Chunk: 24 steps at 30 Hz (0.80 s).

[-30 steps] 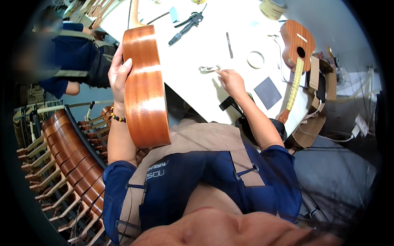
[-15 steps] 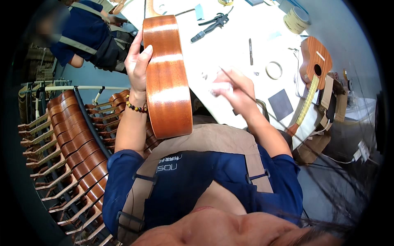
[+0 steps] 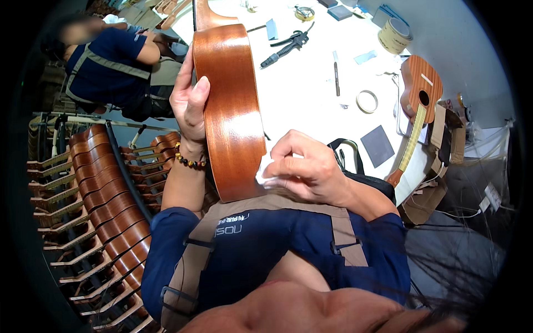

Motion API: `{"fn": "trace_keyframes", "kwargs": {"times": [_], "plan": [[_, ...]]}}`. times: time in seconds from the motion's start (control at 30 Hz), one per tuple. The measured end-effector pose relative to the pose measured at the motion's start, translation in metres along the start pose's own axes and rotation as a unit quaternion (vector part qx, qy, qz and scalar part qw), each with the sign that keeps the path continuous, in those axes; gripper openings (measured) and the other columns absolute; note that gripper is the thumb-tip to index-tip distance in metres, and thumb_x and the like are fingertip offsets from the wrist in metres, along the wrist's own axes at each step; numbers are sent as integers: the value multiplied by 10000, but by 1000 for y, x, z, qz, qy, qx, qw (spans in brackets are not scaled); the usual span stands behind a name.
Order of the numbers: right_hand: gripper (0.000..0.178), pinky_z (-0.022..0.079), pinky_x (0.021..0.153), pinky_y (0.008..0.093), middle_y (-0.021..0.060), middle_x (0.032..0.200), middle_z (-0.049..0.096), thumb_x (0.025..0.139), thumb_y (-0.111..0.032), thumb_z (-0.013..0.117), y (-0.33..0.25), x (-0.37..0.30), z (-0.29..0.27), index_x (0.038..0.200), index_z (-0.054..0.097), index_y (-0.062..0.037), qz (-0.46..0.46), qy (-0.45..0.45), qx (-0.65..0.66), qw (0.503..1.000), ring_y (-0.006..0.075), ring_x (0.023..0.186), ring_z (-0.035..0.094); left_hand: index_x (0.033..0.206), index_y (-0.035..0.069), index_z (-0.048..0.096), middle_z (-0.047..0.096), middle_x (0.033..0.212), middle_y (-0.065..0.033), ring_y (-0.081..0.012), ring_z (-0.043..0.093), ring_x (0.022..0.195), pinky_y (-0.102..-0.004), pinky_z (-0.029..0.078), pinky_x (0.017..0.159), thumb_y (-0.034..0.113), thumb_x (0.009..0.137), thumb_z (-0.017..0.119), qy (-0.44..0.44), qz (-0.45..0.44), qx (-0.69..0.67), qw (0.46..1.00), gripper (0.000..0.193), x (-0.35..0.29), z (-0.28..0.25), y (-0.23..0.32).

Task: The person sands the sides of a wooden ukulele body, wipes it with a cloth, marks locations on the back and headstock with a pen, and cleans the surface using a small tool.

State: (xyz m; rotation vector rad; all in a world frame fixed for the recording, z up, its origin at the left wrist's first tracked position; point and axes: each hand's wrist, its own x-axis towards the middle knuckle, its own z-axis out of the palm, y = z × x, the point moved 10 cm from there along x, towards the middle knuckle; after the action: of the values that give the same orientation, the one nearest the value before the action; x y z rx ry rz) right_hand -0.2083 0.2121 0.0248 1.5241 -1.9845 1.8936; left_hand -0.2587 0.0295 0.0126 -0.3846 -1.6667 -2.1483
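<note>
I have the left hand [image 3: 190, 108] clamped on the brown guitar [image 3: 230, 100], thumb laid on its glossy side wall, fingers round the back edge. The guitar stands on edge before the wearer's chest, neck pointing away, its lower end by the beige apron [image 3: 308, 204]. My right hand [image 3: 311, 169] has its fingers drawn together on a white wad [image 3: 264, 171], which touches the guitar's right edge near the lower end; I cannot tell what the wad is made of.

Beyond, on the white counter [image 3: 311, 111], I see a black air gun [image 3: 286, 49], a pen [image 3: 336, 76], a tape ring [image 3: 367, 101], a dark square sheet [image 3: 377, 146] and, at the right, a smaller guitar [image 3: 412, 80]. Racked guitar bodies [image 3: 105, 177] line the left, with a co-worker [image 3: 105, 64] beyond them.
</note>
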Motion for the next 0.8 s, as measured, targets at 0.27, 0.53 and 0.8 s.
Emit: {"fn": "trace_keyframes", "kwargs": {"times": [0.27, 0.53, 0.8], "plan": [[345, 474, 827, 361, 137, 986, 593, 708, -23, 723, 104, -14, -34, 1042, 638, -55, 105, 118, -204, 966, 267, 984, 566, 1386, -55, 313, 489, 1306, -150, -180, 496, 1167, -313, 393, 988, 228, 889, 518, 26, 48, 61, 997, 607, -16, 1, 24], [702, 332, 1050, 399, 120, 1412, 374, 926, -562, 372, 203, -133, 110, 1402, 314, -49, 552, 36, 486, 676, 277, 1296, 365, 1417, -68, 193, 386, 1377, -169, -231, 437, 1219, -362, 375, 995, 430, 829, 602, 55, 174, 120, 976, 873, -42, 12, 54], [617, 401, 1002, 411, 127, 1325, 466, 921, -508, 425, 147, -93, 136, 1339, 391, -54, 383, 95, 732, 556, 261, 1194, 473, 1436, -14, 160, 377, 1376, -169, -247, 370, 1267, -390, 293, 1047, 614, 853, 389, 103, 289, 288, 907, 887, -91, 13, 86]]}}
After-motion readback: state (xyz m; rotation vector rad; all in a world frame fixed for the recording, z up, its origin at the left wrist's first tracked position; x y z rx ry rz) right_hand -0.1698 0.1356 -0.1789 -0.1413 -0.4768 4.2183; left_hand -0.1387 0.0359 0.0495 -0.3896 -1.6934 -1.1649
